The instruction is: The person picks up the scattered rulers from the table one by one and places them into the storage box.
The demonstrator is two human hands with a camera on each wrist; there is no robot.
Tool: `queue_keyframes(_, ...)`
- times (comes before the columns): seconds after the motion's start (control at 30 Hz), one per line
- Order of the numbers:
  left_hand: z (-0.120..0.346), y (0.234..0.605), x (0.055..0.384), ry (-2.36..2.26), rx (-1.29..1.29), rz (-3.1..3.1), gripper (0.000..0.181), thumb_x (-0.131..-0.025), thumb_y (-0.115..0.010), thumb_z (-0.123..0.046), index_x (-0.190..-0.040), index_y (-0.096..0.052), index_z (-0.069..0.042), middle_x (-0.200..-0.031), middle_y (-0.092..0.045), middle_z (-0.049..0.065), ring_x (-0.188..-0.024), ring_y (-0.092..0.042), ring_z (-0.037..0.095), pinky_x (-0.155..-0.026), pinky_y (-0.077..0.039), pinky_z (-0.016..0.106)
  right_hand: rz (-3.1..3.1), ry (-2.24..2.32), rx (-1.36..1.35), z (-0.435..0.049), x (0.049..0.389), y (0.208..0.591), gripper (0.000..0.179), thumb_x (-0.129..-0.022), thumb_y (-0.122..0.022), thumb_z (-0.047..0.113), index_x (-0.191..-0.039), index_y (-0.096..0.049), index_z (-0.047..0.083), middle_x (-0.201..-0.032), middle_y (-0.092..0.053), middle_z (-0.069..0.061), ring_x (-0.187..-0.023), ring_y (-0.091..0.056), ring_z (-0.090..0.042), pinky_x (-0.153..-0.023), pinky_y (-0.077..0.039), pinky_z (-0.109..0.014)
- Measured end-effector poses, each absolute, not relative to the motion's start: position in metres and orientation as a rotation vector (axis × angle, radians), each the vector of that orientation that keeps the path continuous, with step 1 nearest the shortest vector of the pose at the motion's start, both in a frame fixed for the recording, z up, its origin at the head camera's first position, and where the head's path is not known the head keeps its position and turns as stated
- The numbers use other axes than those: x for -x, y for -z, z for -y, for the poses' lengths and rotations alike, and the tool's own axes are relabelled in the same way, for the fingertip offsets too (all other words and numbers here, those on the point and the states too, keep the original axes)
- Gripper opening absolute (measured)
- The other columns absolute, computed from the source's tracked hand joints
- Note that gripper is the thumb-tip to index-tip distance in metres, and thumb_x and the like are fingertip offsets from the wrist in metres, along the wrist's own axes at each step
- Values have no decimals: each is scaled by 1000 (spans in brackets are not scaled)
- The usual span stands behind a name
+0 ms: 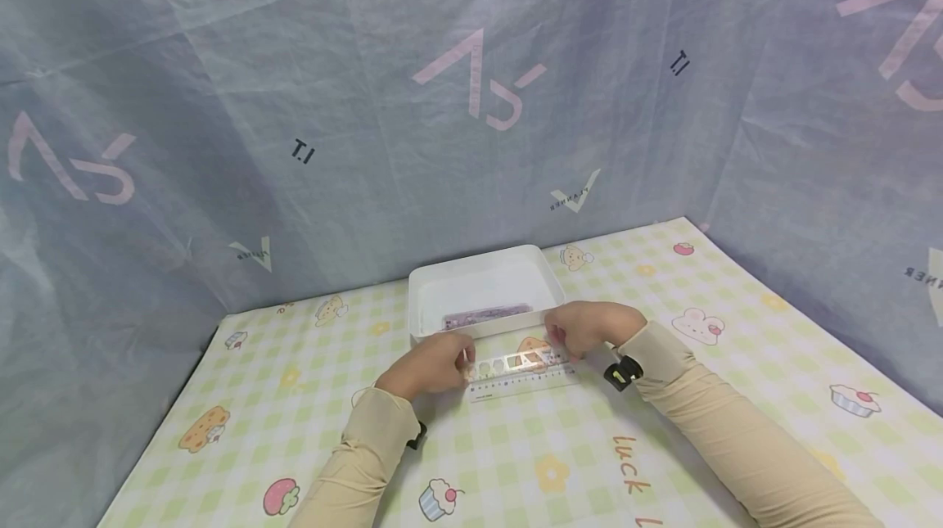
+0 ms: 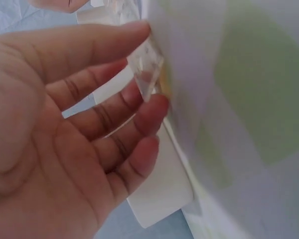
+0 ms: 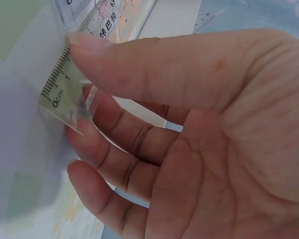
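Note:
A clear ruler with cut-out shapes and printed scale marks lies low over the tablecloth, in front of a white box. My left hand pinches its left end; in the left wrist view the clear corner sits between thumb and fingers. On the other end, my right hand pinches with the thumb over the scale, and the 0 cm mark of the ruler shows in the right wrist view. Whether it lies flat on the cloth or slightly raised is hard to tell.
The shallow white box stands just behind the hands, and a flat purple patterned item lies inside it. A green-checked tablecloth with cartoon prints covers the table. Grey-blue cloth hangs behind and to the sides.

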State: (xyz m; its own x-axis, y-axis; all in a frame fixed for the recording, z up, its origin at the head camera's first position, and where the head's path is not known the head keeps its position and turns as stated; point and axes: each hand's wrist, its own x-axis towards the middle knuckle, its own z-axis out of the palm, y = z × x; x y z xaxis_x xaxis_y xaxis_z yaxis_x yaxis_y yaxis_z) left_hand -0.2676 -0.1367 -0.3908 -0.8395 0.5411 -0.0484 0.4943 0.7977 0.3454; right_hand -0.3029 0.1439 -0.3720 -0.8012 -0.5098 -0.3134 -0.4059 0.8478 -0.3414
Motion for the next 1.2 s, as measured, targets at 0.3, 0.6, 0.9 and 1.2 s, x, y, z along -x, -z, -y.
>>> queue_keyframes(0.3, 137, 388, 266, -503, -829, -2811, 31, -73, -70, 7, -98, -62, -10, -81, -56, -1, -72, -49, 13, -63, -42, 29, -2620, 375, 676, -144, 303, 371, 32, -75, -75, -7, -93, -61, 16, -96, -59, 2, -88, -54, -19, -80, -46, -36)
queue_keyframes(0.6, 142, 391, 269, -494, -787, -2866, 23, -80, -68, 0, -101, -70, -9, -88, -62, -4, -77, -52, 15, -71, -47, 32, -2617, 379, 691, -143, 303, 372, 29, -75, -78, -2, -92, -62, 16, -97, -60, 2, -87, -54, -18, -77, -47, -34)
queue_keyframes(0.9, 143, 387, 270, -500, -784, -2872, 21, -80, -69, 1, -99, -74, -6, -89, -66, -1, -75, -51, 15, -72, -46, 32, -2602, 416, 653, -143, 303, 372, 29, -75, -80, 0, -93, -63, 17, -95, -59, 2, -84, -54, -17, -71, -46, -32)
queue_keyframes(1.2, 144, 385, 270, -515, -784, -2882, 17, -79, -69, 2, -92, -74, -7, -80, -62, -2, -71, -48, 15, -67, -43, 32, -2616, 394, 689, -143, 301, 371, 28, -77, -81, 1, -92, -62, 16, -96, -60, 2, -86, -54, -18, -73, -45, -32)
